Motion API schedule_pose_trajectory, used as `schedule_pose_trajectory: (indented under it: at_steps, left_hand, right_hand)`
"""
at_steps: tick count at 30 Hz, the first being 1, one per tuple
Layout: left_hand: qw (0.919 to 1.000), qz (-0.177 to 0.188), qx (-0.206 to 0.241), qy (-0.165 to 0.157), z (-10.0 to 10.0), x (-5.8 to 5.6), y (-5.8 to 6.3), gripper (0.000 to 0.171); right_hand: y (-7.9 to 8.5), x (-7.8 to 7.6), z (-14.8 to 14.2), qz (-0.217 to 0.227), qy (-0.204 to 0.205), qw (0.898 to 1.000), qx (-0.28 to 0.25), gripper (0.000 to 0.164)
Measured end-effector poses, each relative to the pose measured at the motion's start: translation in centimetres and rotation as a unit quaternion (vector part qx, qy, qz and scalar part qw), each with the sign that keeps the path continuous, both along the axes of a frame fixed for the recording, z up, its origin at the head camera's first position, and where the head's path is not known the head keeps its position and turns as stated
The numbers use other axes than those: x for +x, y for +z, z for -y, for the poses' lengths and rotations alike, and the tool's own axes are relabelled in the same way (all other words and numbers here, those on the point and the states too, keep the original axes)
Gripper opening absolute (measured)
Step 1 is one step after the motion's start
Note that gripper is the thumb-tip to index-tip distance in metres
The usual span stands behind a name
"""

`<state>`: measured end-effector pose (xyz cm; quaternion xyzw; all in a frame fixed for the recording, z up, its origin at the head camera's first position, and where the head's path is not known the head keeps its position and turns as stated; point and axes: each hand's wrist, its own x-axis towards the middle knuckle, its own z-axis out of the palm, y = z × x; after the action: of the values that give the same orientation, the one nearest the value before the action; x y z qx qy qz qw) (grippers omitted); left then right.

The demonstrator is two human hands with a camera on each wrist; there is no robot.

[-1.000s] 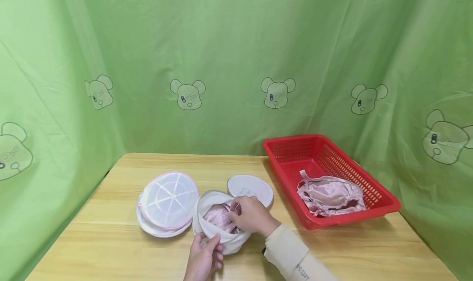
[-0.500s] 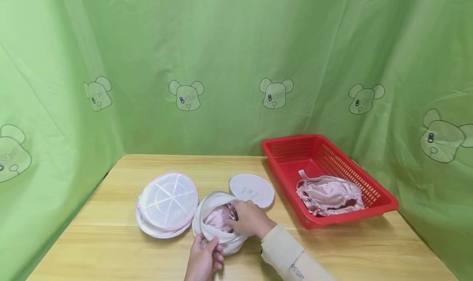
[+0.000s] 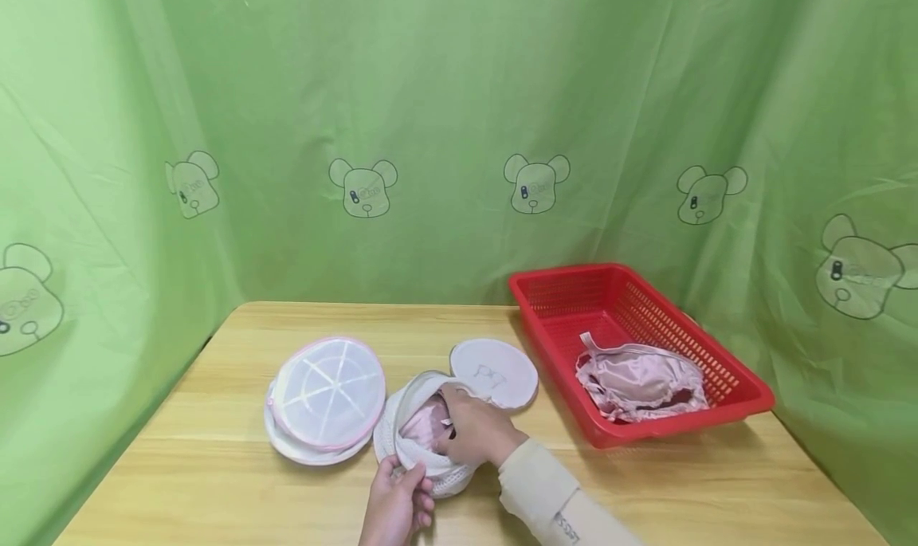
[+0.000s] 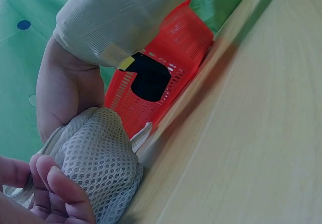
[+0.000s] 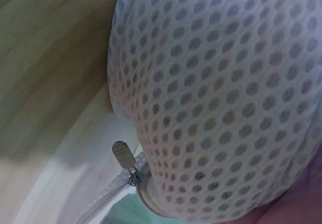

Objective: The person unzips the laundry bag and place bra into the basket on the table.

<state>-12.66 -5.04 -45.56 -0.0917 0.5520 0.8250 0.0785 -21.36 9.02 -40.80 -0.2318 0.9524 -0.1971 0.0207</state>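
Observation:
A white mesh laundry bag [image 3: 453, 482] stands near the table's front with its mouth open. Pale pink satiny clothing [image 3: 423, 425] lies inside it. My left hand [image 3: 396, 498] pinches the near rim between thumb and fingers. From the right, my right hand [image 3: 476, 428] reaches over the rim into the bag, against the clothing; its fingertips are hidden inside, so I cannot tell whether they hold it. The left wrist view shows the honeycomb side of the mesh bag [image 4: 98, 156] beside my curled left fingers. In the right wrist view, mesh [image 5: 221, 93] fills most of the picture.
Two flat round laundry bags, the upper one pink-rimmed [image 3: 330, 390], lie stacked at left. Behind the open bag is another flat round white bag [image 3: 495, 373]. A red plastic basket [image 3: 574, 291] at right contains a pink satin garment [image 3: 641, 379]. Green curtains [image 3: 445, 92] enclose the table.
My right hand has gone deeper into the bag and its fingers have spread from a pinch on the pink clothing. The round bag behind has shifted slightly right. My left hand keeps its place.

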Motion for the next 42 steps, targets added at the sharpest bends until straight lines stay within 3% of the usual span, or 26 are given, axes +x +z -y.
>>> schedule_pose_trajectory:
  at_steps: [6, 14, 25, 36, 42]
  left_hand:
    - [1.0000, -0.002, 0.000, -0.001, 0.04, 0.03, 0.09, 0.028]
    - [1.0000, -0.004, -0.002, -0.004, 0.11, 0.01, 0.09, 0.031]
    - [1.0000, -0.001, -0.002, -0.004, 0.09, 0.00, 0.00, 0.031]
    - [1.0000, 0.001, -0.009, -0.004, 0.09, -0.19, -0.09, 0.035]
    - [0.9999, 0.004, -0.013, -0.006, 0.07, -0.14, -0.12, 0.035]
  right_hand:
    - [0.03, 0.01, 0.18, -0.008, 0.003, 1.000, 0.020, 0.073]
    - [-0.22, -0.17, 0.47, -0.001, -0.007, 1.000, 0.006, 0.062]
    - [-0.41, -0.03, 0.60, 0.013, -0.033, 0.999, 0.030, 0.072]
    - [-0.46, -0.13, 0.53, 0.021, -0.016, 0.999, 0.019, 0.066]
    - [-0.69, -0.07, 0.52, 0.002, 0.004, 1.000, -0.009, 0.061]
